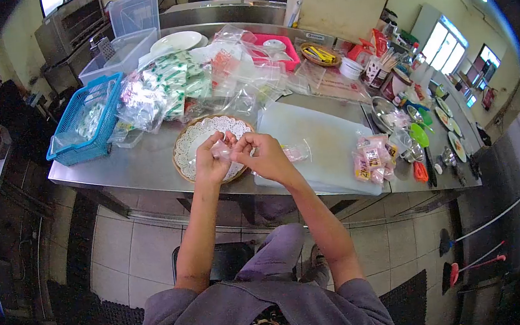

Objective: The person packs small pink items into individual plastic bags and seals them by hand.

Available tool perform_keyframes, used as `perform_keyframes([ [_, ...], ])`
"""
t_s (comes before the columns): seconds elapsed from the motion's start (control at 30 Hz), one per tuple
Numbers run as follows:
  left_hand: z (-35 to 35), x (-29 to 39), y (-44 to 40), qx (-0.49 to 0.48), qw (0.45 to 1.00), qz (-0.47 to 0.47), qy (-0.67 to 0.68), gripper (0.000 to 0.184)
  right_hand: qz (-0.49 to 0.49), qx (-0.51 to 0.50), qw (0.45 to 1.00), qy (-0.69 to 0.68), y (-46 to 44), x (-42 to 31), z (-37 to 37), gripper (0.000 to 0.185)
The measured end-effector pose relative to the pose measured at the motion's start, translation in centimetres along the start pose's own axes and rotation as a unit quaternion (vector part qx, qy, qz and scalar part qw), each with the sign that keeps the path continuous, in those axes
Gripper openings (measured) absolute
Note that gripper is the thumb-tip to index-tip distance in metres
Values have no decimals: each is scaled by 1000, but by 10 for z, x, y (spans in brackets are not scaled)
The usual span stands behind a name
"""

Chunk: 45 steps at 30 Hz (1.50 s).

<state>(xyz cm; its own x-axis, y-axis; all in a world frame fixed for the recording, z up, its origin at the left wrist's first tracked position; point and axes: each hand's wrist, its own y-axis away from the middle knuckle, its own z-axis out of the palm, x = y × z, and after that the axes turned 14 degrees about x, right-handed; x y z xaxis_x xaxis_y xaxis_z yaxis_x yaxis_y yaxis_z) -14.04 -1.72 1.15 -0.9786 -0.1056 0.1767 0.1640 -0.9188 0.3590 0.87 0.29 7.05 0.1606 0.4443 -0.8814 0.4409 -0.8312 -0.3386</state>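
Note:
My left hand [212, 161] and my right hand [263, 155] are close together over a round basket tray [182, 171] lined with a white paper doily [200, 133]. Pinched between the fingers of both hands is a small pink piece in clear plastic [222, 150]; its exact kind is not plain. Just beyond my right hand, a clear packet with pink contents [296, 152] lies on the edge of a white cutting board [322, 134]. Several pink packets with yellow and dark labels [373, 156] are heaped at the board's right end.
Left on the steel table stands a blue plastic basket [86, 124], beside a pile of green-and-white packets [174, 77]. A pink tray [291, 49] is at the back. Bowls, a green spoon [418, 135] and plates [457, 147] crowd the right. Another person [15, 114] stands far left.

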Motion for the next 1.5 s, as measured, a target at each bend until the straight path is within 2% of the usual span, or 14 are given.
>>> perform_keyframes([
  [0.13, -17, 6, -16, -52, 996, -60, 29, 18, -28, 66, 997, -37, -5, 2, 3, 14],
  [0.2, -16, 1, -18, -32, 999, -41, -8, 26, -19, 107, 993, -46, -8, -4, 3, 13],
  [0.33, 32, -15, 31, 4, 1000, -25, -18, 42, -125, 166, 971, 121, -8, -14, 9, 15],
  [0.4, 14, -12, 16, -67, 997, -40, -28, 53, -194, 151, 948, 202, -10, 4, 15, 17],
  [0.43, 7, -10, 10, -103, 993, -46, -33, 59, -177, 122, 953, 215, -9, 3, 14, 19],
  [0.6, -14, -7, -11, -97, 986, -109, -75, 34, -66, -55, 974, 212, -3, -22, -10, 37],
  [0.73, -5, -14, -3, -32, 990, -79, -115, 17, -102, -101, 948, 283, -4, -19, -22, 58],
  [0.9, -2, -16, 5, -112, 969, -138, -170, 16, -101, -108, 936, 319, -9, -18, -25, 72],
  [0.93, -3, -16, 5, -138, 961, -153, -183, 17, -102, -119, 939, 306, -11, -16, -26, 72],
  [1.03, 2, -22, 12, -109, 966, -132, -194, 15, -108, -150, 945, 271, -18, -9, -28, 72],
  [1.13, 6, -26, 19, -43, 973, -100, -202, 16, -122, -175, 944, 249, -23, -3, -30, 68],
  [1.3, 1, -23, 12, -57, 975, -106, -189, 18, -125, -179, 943, 249, -23, -5, -28, 60],
  [1.4, -10, -18, 1, -71, 974, -119, -182, 18, -156, -131, 952, 229, -21, -7, -29, 57],
  [1.5, -11, -21, 4, -104, 976, -107, -161, 25, -98, -45, 977, 186, -28, -10, -28, 44],
])
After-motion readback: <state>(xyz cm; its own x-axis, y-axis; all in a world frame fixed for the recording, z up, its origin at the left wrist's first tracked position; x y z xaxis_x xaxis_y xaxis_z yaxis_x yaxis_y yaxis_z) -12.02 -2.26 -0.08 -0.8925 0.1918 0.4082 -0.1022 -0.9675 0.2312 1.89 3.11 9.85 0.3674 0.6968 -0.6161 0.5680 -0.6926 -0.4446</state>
